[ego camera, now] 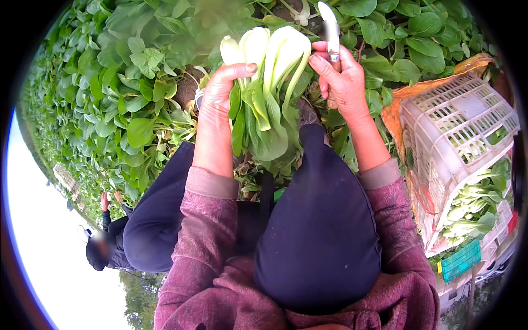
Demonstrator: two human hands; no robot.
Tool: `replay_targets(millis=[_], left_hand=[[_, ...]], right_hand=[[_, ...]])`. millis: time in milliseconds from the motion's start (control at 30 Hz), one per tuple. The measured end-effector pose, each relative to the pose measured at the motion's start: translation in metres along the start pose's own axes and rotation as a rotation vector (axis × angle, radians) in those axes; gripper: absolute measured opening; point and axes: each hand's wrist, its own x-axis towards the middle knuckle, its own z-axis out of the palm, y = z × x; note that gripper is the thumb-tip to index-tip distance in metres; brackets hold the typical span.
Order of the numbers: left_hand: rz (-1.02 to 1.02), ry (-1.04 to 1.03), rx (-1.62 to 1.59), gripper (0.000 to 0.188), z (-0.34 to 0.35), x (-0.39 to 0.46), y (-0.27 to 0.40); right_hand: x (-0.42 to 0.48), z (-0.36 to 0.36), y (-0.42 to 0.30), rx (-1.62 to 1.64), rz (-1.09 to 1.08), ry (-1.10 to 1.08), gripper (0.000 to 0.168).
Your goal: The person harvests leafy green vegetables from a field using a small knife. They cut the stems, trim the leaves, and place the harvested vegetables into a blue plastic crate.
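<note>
My left hand [227, 84] grips several heads of bok choy [284, 57], thumb across the stalks. Their pale cut bases point away from me and the green leaves hang toward my knees. Just right of the bunch, my right hand [340, 80] holds a knife [330, 29] by its handle, mostly covered by the fingers. The short curved blade points away from me. My right thumb and fingertips come close to the outer stalk; whether they touch it is unclear.
Leafy plants [103, 82] grow densely ahead and to the left. On my right stands a white plastic crate [449, 123] with bok choy [470, 206] in it, beside an orange sheet [396, 111]. Beyond is a teal crate [460, 260]. Another person [103, 247] works at far left.
</note>
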Motion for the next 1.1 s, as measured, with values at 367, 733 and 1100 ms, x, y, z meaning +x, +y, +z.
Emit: replay_targets(millis=[367,733,1100], left_hand=[[0.004,0.003,-0.008,0.047,0.039,0.005,-0.010],[0.037,-0.020,0.096,0.045,0.036,0.013,-0.006],[0.001,-0.007,0.735,0.058,0.029,0.005,0.010]], right_hand=[[-0.024,0.005,-0.064,-0.422,-0.262,-0.111,0.029],[-0.023,-0.012,-0.089,-0.262,0.098,-0.212,0.013],[0.026,-0.030,-0.070,1.073,0.158,-0.448,0.012]])
